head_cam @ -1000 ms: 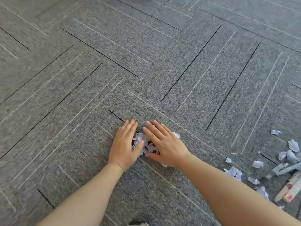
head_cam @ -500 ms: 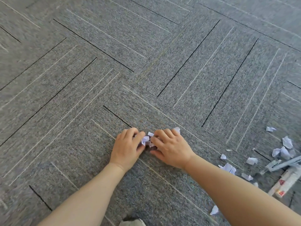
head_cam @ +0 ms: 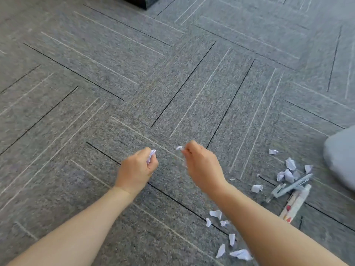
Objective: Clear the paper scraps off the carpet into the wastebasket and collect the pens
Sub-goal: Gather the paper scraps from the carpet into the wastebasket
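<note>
— How are the paper scraps (head_cam: pixel 288 170) likely to be handled?

— They can be judged feather-light, soft and crumpled; they are best swept into a heap and pinched or scooped. One bunch is gripped in the curled left hand (head_cam: pixel 136 170), another nipped at the fingertips of the curled right hand (head_cam: pixel 202 166), both raised above the carpet (head_cam: pixel 172 73). More scraps are scattered to the right and beside the right forearm.

— And the pens (head_cam: pixel 292 187)?

— Stiff and slim; a hold along the barrel would be advised. They are lying among the right-hand scraps, touching one another.

— What cannot be made out?

— The wastebasket is not identified with certainty: a grey rounded object (head_cam: pixel 342 158) is cut off at the right edge. How much paper is enclosed in each hand is hidden.
</note>
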`<state>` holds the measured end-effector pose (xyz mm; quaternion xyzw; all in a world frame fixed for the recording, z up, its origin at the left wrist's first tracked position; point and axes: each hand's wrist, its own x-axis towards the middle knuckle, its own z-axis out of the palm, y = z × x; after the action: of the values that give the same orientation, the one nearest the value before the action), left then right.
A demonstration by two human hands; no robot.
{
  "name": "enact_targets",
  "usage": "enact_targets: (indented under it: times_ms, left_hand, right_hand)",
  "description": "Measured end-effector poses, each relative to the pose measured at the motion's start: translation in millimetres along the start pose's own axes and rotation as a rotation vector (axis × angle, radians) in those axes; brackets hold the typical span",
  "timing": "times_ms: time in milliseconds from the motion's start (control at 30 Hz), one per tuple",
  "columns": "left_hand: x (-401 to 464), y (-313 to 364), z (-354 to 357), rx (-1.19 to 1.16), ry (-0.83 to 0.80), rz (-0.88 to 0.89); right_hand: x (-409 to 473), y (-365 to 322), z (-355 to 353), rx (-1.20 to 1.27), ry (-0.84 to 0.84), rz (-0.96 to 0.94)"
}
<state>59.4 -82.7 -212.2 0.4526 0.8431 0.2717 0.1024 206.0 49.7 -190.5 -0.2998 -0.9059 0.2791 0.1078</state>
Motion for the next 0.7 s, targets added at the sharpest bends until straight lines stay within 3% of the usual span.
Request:
enact_targets:
  times_ms: [200, 400, 567, 700]
  left_hand:
    - [90, 183, -9, -0.517, 0.084, 0.079]
    - [138, 391, 6, -0.924, -0.033, 0.318]
    - [141, 521, 61, -1.000, -0.238, 0.349]
    - [141, 576, 106, -0.828, -0.331, 0.370]
  right_hand:
    - [20, 34, -145, 0.182, 0.553, 0.180]
    - [-28, 105, -314, 0.043, 1.031, 0.281]
    - [-90, 181, -385, 0.028, 1.067, 0.563]
    - [-115, 229, -399, 0.166, 0.929, 0.757]
